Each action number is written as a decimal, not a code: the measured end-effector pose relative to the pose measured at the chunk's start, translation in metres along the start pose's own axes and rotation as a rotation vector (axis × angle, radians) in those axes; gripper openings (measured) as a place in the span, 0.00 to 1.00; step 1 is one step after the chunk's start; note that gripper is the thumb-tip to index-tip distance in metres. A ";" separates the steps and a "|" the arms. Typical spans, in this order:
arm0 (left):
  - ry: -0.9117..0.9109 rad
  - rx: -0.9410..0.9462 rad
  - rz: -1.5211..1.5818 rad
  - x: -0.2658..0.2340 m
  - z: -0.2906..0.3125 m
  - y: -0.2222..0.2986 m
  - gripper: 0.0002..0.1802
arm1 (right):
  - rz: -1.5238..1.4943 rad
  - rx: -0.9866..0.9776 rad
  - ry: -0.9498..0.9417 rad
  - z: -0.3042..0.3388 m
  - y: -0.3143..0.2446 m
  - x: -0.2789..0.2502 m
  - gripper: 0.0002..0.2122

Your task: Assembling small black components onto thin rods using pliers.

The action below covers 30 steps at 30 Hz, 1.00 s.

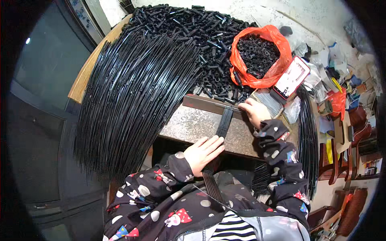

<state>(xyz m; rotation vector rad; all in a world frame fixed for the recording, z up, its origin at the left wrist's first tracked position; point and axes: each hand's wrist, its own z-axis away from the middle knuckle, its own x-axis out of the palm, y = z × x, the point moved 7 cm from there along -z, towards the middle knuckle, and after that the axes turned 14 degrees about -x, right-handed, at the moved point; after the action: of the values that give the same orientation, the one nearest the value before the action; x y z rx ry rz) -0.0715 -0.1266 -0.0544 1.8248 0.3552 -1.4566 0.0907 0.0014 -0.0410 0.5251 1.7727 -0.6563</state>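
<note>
My left hand (204, 154) lies with straight fingers over a row of thin black cable-like strips (224, 122) at the table's near edge. The strips run from a long dark bar (213, 105) back over the edge and down toward my lap. My right hand (256, 113) is closed at the bar's right end, its fingers curled against it. What lies under its palm is hidden. Left of my hands spreads a large fan of long black strips (132, 92), hanging off the table's near side.
Small black tubular parts (217, 44) are heaped across the back. A red plastic bag (287, 50) holds small black pieces. A phone (292, 78) leans beside it. More black strips (307, 144) hang right of the table (193, 122). Clutter fills the far right.
</note>
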 end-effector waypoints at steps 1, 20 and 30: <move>0.002 0.004 0.001 0.001 0.000 0.001 0.48 | -0.031 -0.004 0.007 -0.005 -0.001 0.001 0.12; 0.068 0.082 0.155 -0.001 0.005 0.003 0.42 | -1.167 0.062 0.510 0.039 -0.204 -0.075 0.12; 0.107 0.228 0.248 -0.071 0.008 0.067 0.19 | -1.217 -0.783 1.133 0.123 -0.247 -0.247 0.03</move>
<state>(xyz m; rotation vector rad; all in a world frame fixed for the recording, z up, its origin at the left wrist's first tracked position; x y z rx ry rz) -0.0573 -0.1603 0.0365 2.0514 0.0110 -1.2715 0.0889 -0.2703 0.2097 -1.0508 3.1582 -0.3307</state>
